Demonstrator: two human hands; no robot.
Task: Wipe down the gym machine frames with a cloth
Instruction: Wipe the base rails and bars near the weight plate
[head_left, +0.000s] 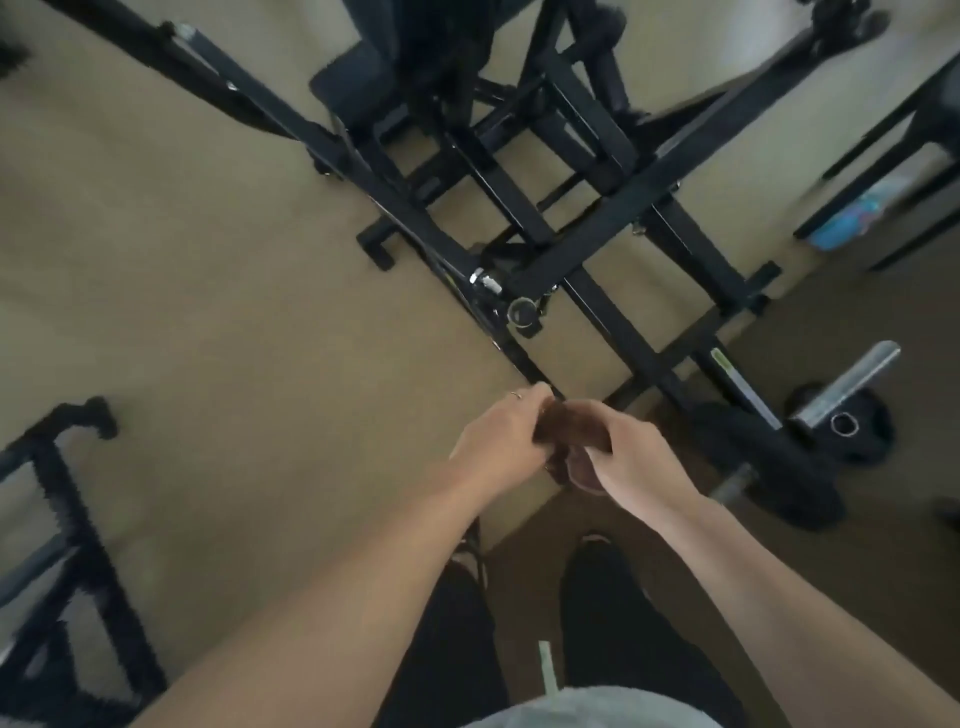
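Standing over the machine, the person holds a dark brown cloth (563, 441) bunched between both hands at the centre of the frame, clear of any metal, so no wiping contact shows; I judge the task is at a pause or barely started, with the frames left to do. The left hand (501, 441) curls its fingers round the cloth's left side, and the right hand (631, 457) pinches its right side, both clamped on the fabric. Just beyond the knuckles, black crossing frame bars (597, 291) run toward the top of the frame. A weight plate (857, 431) lies at lower right on the tan carpet (208, 286).
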